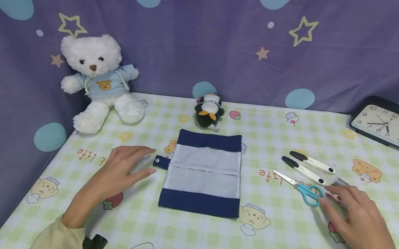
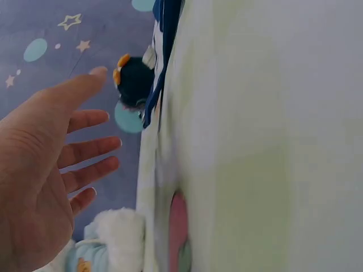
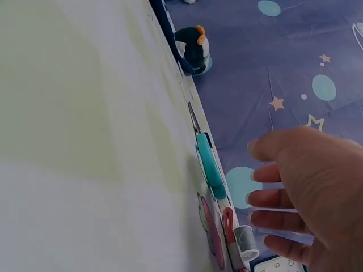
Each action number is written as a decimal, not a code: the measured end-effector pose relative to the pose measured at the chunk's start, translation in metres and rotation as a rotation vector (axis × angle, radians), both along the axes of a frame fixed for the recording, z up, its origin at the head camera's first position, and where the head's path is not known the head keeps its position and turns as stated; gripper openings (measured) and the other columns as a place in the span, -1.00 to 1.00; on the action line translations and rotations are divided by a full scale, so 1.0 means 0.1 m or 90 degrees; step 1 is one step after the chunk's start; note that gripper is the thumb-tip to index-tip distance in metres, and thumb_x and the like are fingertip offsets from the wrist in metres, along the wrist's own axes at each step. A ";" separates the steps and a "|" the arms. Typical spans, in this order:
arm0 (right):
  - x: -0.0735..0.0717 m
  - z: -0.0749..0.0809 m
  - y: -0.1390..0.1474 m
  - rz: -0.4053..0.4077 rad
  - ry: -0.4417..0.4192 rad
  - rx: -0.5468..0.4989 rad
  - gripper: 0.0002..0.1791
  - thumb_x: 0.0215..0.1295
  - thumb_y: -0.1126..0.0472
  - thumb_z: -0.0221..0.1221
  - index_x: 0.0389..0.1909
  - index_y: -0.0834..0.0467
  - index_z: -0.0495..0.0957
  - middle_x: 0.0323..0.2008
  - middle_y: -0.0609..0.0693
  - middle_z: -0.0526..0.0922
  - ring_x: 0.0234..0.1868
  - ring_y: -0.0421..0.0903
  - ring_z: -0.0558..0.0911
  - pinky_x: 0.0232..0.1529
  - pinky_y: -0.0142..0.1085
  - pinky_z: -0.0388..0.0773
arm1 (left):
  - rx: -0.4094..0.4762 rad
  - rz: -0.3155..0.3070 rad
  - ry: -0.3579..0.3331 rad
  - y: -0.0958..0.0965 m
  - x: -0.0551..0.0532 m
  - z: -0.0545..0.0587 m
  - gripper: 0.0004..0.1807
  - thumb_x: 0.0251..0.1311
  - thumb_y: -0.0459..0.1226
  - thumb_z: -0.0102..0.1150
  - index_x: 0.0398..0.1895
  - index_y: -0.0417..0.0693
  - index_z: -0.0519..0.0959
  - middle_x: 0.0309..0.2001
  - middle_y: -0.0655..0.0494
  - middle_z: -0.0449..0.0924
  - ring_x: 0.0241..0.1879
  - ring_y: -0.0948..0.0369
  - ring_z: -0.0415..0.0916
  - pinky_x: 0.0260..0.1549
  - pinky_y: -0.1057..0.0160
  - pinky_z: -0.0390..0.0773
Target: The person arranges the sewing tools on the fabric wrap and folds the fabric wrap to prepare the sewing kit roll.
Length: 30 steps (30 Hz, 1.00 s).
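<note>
An unfolded navy fabric pouch [image 1: 199, 203] with two pale panels lies flat in the middle of the table, its short snap strap [image 1: 162, 162] pointing left. Just left of that strap hovers my left hand [image 1: 120, 173], fingers spread and nothing held. On the right side, my right hand [image 1: 360, 215] is also empty, fingers relaxed beside the turquoise-handled scissors [image 1: 310, 194]. In the right wrist view a grey thread spool [image 3: 246, 242] and a red looped item [image 3: 228, 224] lie near its fingers; the head view shows them partly hidden by the hand.
Two slim white tools with black ends, one farther back [image 1: 313, 162] and one nearer [image 1: 304, 170], lie behind the scissors. A penguin plush [image 1: 209, 111] sits beyond the pouch, a white teddy bear [image 1: 102, 81] at back left, and a black-framed clock [image 1: 391, 124] at back right.
</note>
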State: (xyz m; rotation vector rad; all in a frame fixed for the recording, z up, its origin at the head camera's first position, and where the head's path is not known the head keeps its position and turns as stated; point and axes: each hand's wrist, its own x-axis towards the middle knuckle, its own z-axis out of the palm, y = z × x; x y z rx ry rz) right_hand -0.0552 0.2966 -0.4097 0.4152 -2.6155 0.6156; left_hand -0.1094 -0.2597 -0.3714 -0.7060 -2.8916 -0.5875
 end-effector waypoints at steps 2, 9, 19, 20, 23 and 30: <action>0.03 -0.01 -0.01 -0.029 -0.037 -0.003 -0.70 0.31 0.19 0.40 0.00 0.21 0.66 -0.11 0.14 0.65 -0.07 0.19 0.58 -0.09 0.13 0.40 | 0.016 -0.014 0.004 0.04 -0.04 -0.03 -0.49 0.39 -0.05 0.32 0.29 -0.11 0.58 0.26 -0.08 0.57 0.31 -0.14 0.42 0.27 -0.28 0.17; 0.04 -0.02 -0.07 -0.062 -0.095 -0.042 -0.72 0.33 0.21 0.39 -0.01 0.22 0.66 -0.45 -0.18 0.59 -0.49 -0.37 0.47 -0.44 -0.39 0.36 | 0.073 -0.068 0.018 0.14 -0.17 -0.14 -0.59 0.27 -0.17 0.45 0.14 -0.08 0.67 0.14 0.01 0.66 0.20 -0.05 0.54 0.20 -0.25 0.29; 0.03 -0.09 -0.14 -0.095 -0.136 -0.125 -0.72 0.39 0.25 0.33 0.03 0.29 0.60 -0.55 -0.15 0.60 -0.69 -0.32 0.47 -0.50 -0.47 0.28 | 0.132 -0.046 -0.066 0.22 -0.28 -0.29 -0.65 0.28 -0.21 0.46 0.10 -0.03 0.68 0.14 0.01 0.60 0.20 -0.08 0.47 0.26 -0.29 0.18; 0.03 -0.10 -0.14 -0.094 -0.135 -0.130 -0.72 0.39 0.25 0.33 0.03 0.29 0.60 -0.55 -0.14 0.61 -0.70 -0.31 0.47 -0.50 -0.47 0.28 | 0.139 -0.048 -0.068 0.23 -0.29 -0.31 -0.66 0.28 -0.22 0.45 0.09 -0.03 0.69 0.14 0.00 0.60 0.19 -0.08 0.46 0.25 -0.30 0.17; 0.01 -0.11 -0.15 -0.100 -0.132 -0.126 -0.74 0.39 0.24 0.34 0.00 0.28 0.62 -0.54 -0.12 0.59 -0.67 -0.30 0.46 -0.51 -0.44 0.29 | 0.149 -0.061 -0.071 0.25 -0.32 -0.35 -0.71 0.29 -0.26 0.44 0.06 -0.03 0.69 0.12 0.00 0.60 0.15 -0.08 0.45 0.23 -0.28 0.20; -0.01 -0.14 -0.17 -0.136 -0.138 -0.101 -0.71 0.36 0.20 0.37 -0.01 0.29 0.64 -0.51 -0.09 0.53 -0.56 -0.30 0.35 -0.51 -0.33 0.26 | 0.157 -0.073 -0.071 0.30 -0.35 -0.36 -0.77 0.30 -0.29 0.42 -0.01 -0.05 0.68 0.06 0.02 0.58 0.06 -0.02 0.44 0.11 -0.16 0.33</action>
